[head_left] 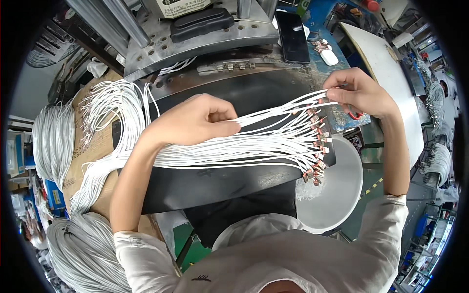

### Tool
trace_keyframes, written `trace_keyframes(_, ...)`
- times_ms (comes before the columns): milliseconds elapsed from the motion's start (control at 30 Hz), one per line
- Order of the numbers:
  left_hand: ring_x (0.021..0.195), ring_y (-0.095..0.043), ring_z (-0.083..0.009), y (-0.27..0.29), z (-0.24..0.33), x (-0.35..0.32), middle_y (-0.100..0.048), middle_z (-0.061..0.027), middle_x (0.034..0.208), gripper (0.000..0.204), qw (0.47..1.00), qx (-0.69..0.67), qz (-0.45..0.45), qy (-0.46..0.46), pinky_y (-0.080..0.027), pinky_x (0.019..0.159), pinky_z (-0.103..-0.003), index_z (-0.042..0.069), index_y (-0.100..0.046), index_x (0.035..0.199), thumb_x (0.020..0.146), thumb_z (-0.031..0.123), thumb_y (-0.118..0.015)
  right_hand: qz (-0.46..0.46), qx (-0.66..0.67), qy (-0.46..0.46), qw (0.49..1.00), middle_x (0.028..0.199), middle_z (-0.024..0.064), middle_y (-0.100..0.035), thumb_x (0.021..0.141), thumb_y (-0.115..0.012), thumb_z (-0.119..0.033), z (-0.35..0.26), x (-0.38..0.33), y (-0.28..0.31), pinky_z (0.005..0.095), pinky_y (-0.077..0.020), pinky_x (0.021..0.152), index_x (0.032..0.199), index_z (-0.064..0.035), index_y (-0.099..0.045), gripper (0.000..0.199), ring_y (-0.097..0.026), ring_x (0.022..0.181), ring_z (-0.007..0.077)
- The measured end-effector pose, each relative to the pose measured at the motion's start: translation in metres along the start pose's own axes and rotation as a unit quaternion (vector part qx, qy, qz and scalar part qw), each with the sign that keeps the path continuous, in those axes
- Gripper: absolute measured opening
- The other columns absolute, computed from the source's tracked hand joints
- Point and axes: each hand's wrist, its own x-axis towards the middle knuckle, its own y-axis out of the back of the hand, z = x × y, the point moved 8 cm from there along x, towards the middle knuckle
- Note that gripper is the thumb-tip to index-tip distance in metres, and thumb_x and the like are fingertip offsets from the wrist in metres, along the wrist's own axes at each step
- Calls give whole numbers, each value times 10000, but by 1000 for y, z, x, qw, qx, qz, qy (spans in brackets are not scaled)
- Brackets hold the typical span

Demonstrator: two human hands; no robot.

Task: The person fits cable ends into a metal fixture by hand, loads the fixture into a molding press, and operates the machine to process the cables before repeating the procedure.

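A thick bundle of white cables (234,150) lies across the dark bench plate (205,188), fanning out toward the right. Small reddish and metallic connectors (320,141) tip the fanned ends. My left hand (198,119) rests over the bundle, with thumb and fingers closed on several strands lifted above the others. At the far right ends of those strands, my right hand (359,93) pinches with thumb and forefinger. Its fingertips cover the very ends there, so their connectors are mostly hidden.
Behind the plate stands a metal press base (254,35) with a dark block (202,24). A phone (293,36) and a white oval object (329,57) lie at the back right. Below the connectors is a white tub (337,195). Coiled cables (53,141) sit at the left.
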Motion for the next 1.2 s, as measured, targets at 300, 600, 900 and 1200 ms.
trace_keyframes(300,655,-542,-40,-14,31,37,-667,14,742,237,992,-70,72,-73,-428,591,-222,-7,-729,1026,923,206,-727,-3,71,11,997,781,15,-647,957,-688,-160,5,-7,15,213,-422,465,1056,35,-693,219,-574,580,64)
trace_keyframes(600,741,-577,-59,-60,59,67,-680,-29,879,269,922,170,217,-271,-468,670,-231,-25,-682,1111,999,211,-616,-88,-10,-22,996,924,55,-696,978,-668,-291,-6,0,14,235,-473,567,1161,22,-688,363,-625,705,91)
trace_keyframes(900,662,-494,-57,-79,27,70,-615,-32,907,251,904,-413,102,-40,-415,589,-228,-16,-594,1126,1056,212,-517,-113,61,110,986,1273,146,-629,990,-505,-584,-42,77,-81,391,-418,1017,1296,-29,-622,644,-559,1205,263)
trace_keyframes(1200,664,-545,-69,-38,-41,10,-582,-20,864,225,922,-353,155,31,-466,583,-212,6,-607,1106,1055,211,-528,220,-431,190,854,1309,210,-557,981,-597,-343,-23,128,-82,453,-440,976,1294,-39,-583,436,-569,1144,363)
